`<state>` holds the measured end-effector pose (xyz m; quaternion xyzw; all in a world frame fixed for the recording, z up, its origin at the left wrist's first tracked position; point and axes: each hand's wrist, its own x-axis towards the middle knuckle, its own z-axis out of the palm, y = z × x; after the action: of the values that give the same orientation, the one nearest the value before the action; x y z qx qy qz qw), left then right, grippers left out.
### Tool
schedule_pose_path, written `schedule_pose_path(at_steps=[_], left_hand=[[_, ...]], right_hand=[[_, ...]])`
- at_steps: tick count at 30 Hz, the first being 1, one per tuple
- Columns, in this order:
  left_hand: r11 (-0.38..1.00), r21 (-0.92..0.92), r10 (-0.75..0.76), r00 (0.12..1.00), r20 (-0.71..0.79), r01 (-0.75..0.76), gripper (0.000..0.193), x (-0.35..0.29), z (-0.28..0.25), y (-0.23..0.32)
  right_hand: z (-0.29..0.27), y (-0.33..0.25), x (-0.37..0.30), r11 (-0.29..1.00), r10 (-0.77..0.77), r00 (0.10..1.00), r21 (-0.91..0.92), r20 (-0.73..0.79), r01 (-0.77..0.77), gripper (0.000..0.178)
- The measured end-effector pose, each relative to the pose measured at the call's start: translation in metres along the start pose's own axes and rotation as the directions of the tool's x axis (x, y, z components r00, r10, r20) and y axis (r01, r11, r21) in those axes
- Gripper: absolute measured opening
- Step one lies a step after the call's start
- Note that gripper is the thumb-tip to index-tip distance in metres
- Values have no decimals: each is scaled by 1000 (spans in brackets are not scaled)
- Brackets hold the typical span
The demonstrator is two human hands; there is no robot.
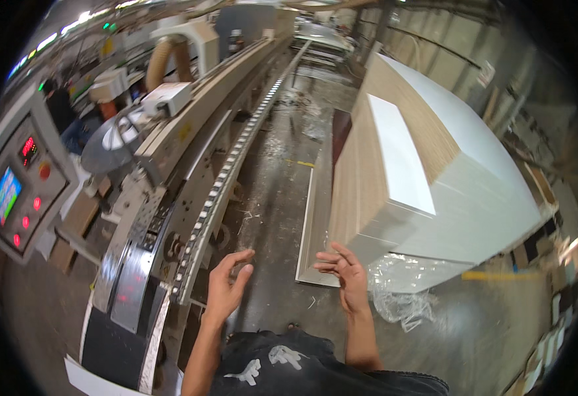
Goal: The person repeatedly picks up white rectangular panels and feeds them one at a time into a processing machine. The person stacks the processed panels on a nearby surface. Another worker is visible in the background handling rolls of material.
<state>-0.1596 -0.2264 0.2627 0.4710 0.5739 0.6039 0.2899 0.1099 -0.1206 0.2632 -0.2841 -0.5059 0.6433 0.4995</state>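
Observation:
My left hand (pixel 227 284) is raised in front of me with nothing in it, thumb and fingers apart. It is nearest to the roller track (pixel 217 188) of the long machine on my left. My right hand (pixel 346 272) is also empty, its fingers partly spread, held up before the stacks of panels. A tall stack of wood-grain and white panels (pixel 361 178) stands just beyond it. Clear plastic wrap (pixel 401 300) lies crumpled on the floor by that stack's foot.
A control box (pixel 28 175) with a lit screen and red buttons hangs at the far left. The long machine's beam (pixel 203 96) runs away from me. A larger panel stack (pixel 474 191) stands on the right. A person (pixel 61 112) is behind the machine. Scraps litter the aisle floor (pixel 272 218).

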Motion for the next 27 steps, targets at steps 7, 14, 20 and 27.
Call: schedule_pose_path(at_steps=[7, 14, 20, 27], left_hand=[[974, -26, 227, 952, 207, -227, 41, 58, 166, 78], [998, -30, 64, 987, 148, -60, 57, 115, 273, 110], [987, -146, 89, 988, 125, -70, 46, 118, 277, 108], [946, -321, -50, 999, 18, 53, 51, 113, 209, 98]], right_hand=[[-76, -97, -33, 903, -409, 805, -319, -430, 289, 64], [-97, -138, 23, 939, -290, 908, -275, -303, 208, 83], [-89, -134, 20, 957, -280, 940, -134, -196, 257, 88], [-41, -95, 1, 917, -369, 929, -157, 19, 367, 80]])
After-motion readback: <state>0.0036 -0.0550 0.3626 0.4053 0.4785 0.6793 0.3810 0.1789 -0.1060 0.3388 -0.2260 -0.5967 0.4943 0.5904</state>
